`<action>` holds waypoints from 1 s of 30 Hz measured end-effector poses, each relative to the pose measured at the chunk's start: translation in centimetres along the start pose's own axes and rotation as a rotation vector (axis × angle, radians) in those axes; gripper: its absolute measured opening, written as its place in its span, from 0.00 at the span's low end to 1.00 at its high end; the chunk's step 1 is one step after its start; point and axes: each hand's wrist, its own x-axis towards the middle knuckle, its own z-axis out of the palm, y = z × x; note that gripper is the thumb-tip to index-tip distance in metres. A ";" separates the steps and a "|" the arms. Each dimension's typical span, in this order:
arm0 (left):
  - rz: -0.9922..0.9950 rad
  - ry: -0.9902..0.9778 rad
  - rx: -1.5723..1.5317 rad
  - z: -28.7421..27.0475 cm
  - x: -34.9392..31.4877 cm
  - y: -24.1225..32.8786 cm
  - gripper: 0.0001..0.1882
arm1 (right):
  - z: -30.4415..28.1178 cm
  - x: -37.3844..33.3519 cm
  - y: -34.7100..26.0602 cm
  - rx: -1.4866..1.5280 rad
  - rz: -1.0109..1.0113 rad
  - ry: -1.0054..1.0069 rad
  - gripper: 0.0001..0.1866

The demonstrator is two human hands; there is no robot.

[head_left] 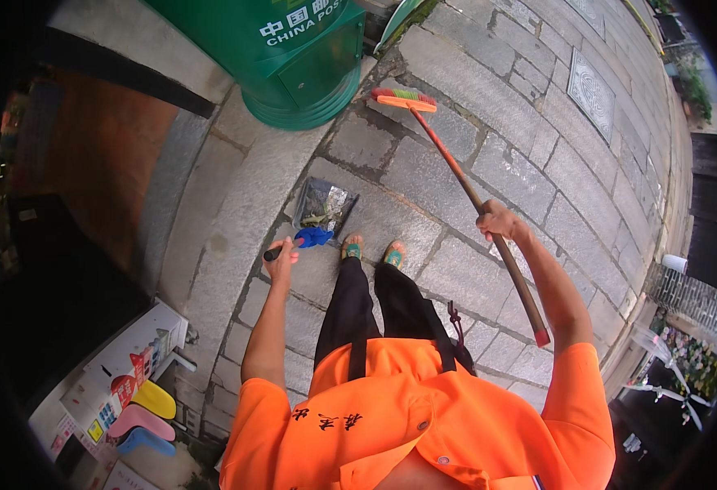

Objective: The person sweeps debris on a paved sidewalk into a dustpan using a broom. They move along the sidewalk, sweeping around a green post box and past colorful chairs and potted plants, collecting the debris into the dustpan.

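Note:
My left hand [285, 260] is closed round the dark handle of a long-handled dustpan [350, 214], whose pan is down near my feet. Some litter and pale scraps [319, 219] lie in the pan. Just beyond my fingers, a bunched blue cloth or bag [314, 237] hides part of the handle. On the other side, my right hand [499, 221] grips the stick of a broom [450, 160]. Its orange head with red and green bristles reaches far ahead, over the paving by the green post box. The stick's red end points back past my right forearm.
The green post box [305, 82] stands ahead on the left beside a stone kerb [211, 237]. A doorway [105, 147] opens at the left. Signboards [121, 392] stand at lower left. Stone paving [432, 171] runs ahead and right, with a patterned metal cover [590, 94].

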 end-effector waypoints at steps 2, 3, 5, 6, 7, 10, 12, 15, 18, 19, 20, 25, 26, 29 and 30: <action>0.003 0.046 -0.070 -0.1 0.6 -0.2 0.12 | 0.9 4.6 -2.7 -0.026 -0.047 0.038 0.06; 0.006 0.062 -0.103 0.1 1.0 -0.1 0.13 | 2.4 6.4 -2.8 0.003 -0.028 0.059 0.06; 0.011 0.064 -0.091 0.5 1.4 0.3 0.13 | 7.2 7.7 -3.6 -0.064 0.039 -0.031 0.07; 0.015 0.058 -0.087 1.0 1.5 0.5 0.13 | 10.0 8.2 -1.6 -0.165 0.059 -0.100 0.07; -0.011 0.037 -0.061 0.5 1.4 0.2 0.13 | 12.9 6.2 -0.9 -0.180 0.037 -0.208 0.07; -0.026 -0.021 -0.031 0.4 2.1 0.1 0.12 | 14.7 -2.3 1.6 -0.285 -0.073 -0.393 0.09; -0.015 -0.013 -0.037 -0.1 2.1 -1.0 0.12 | 10.5 -7.6 -0.9 -0.360 0.069 -0.523 0.11; -0.017 -0.010 -0.047 -0.1 2.0 -0.5 0.12 | 6.8 -13.5 -2.4 -0.289 0.057 -0.443 0.11; 0.000 0.003 -0.023 -0.8 1.7 -1.2 0.12 | 3.9 -11.8 -1.2 -0.213 0.082 -0.364 0.08; 0.008 0.009 -0.019 -0.9 1.3 -1.1 0.12 | 3.1 -9.9 -0.3 -0.176 0.052 -0.279 0.07; 0.015 0.007 -0.009 -0.9 1.0 -1.1 0.12 | 2.0 -6.2 0.2 -0.155 0.031 -0.178 0.08; 0.037 0.057 -0.036 -1.4 1.2 -2.0 0.12 | 7.5 2.3 0.9 -0.070 0.110 -0.139 0.06; 0.036 0.078 -0.061 -1.5 1.1 -2.4 0.12 | 9.7 1.4 -0.4 -0.117 0.131 -0.132 0.06; 0.055 0.081 -0.082 -1.0 0.9 -1.9 0.12 | 13.2 -2.3 1.5 -0.132 -0.019 -0.283 0.09; 0.034 0.085 -0.066 -1.3 1.1 -2.4 0.12 | 12.2 -3.8 1.4 -0.196 -0.054 -0.299 0.09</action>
